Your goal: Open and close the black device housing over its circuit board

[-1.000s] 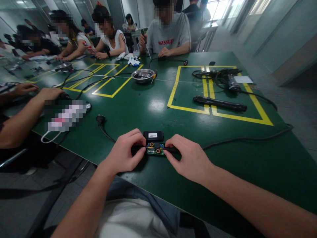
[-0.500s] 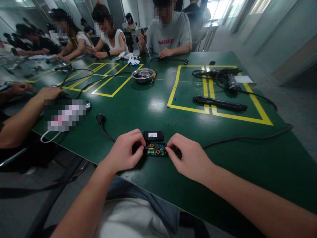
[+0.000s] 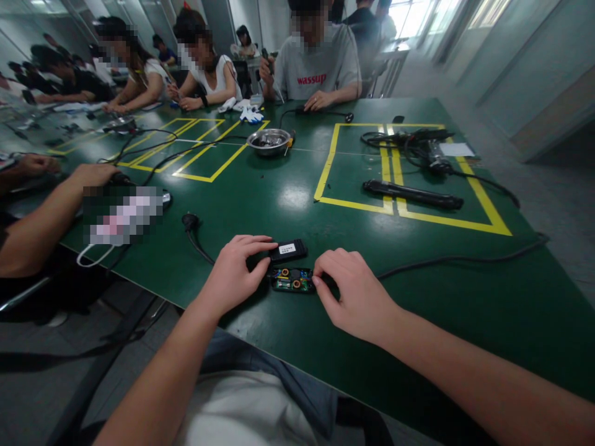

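Note:
Just in front of me on the table lies an open black case half (image 3: 279, 288) with a green circuit board (image 3: 290, 280) in it, copper coils showing. Behind it rests the black cover (image 3: 297, 249) with a white label, slightly turned. My left hand (image 3: 239, 266) is open, index finger reaching to the cover's left end and thumb near the case's left end. Thumb and forefinger of my right hand (image 3: 353, 291) pinch at the case's right end, where the black cable (image 3: 432, 265) leads in; the exact grip is partly hidden. A plug (image 3: 189, 222) on its cord lies to the left.
A metal bowl (image 3: 268, 142) holding small parts stands farther back. Yellow tape marks (image 3: 328, 164) frame a black wrapped bar (image 3: 413, 194) and coiled cables (image 3: 413, 145) at right. A co-worker's arm (image 3: 51, 204) rests at left, near a blurred-out object (image 3: 123, 217). People sit opposite.
My left hand has let go at the case's left end and spread its fingers up to the cover, which has tilted a little. My right hand stays almost in place.

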`<state>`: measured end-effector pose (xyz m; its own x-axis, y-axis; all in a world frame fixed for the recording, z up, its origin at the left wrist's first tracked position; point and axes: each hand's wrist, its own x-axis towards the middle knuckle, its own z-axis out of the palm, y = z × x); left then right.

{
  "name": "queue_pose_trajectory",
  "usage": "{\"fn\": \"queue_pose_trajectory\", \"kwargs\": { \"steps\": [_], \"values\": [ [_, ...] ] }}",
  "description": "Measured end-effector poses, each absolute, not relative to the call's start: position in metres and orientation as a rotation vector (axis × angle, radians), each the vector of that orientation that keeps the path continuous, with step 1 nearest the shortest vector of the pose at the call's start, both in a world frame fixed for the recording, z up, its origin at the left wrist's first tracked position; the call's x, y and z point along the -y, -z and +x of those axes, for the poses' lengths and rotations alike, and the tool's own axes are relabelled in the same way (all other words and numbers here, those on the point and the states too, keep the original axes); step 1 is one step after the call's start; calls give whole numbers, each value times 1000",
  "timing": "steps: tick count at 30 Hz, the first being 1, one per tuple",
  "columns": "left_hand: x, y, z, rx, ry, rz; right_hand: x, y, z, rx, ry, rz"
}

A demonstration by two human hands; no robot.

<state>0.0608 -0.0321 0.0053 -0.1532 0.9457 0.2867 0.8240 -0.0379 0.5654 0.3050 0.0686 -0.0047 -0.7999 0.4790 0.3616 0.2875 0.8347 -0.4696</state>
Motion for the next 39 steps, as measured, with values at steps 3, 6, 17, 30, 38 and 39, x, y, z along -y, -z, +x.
{"fn": "queue_pose_trajectory", "kwargs": {
  "steps": [3, 6, 17, 30, 38, 39],
  "values": [
    [32, -5, 60, -2031, -1009, 1854, -68, 5, 305, 2539, -534, -547],
    [31, -4, 61, -2046, -1045, 1809, -68, 5, 305, 2527, -525, -537],
    [30, -4, 65, -2125, -951, 1870, -69, 6, 305, 2529, -540, -537],
    [41, -14, 64, -1857, -1182, 1900, -67, 1, 309, 2384, -649, -571],
    [43, -21, 65, -1582, -970, 2042, -68, 1, 306, 2517, -649, -535],
    [42, -20, 65, -1574, -965, 2039, -68, 1, 306, 2519, -654, -535]
  ]
}}
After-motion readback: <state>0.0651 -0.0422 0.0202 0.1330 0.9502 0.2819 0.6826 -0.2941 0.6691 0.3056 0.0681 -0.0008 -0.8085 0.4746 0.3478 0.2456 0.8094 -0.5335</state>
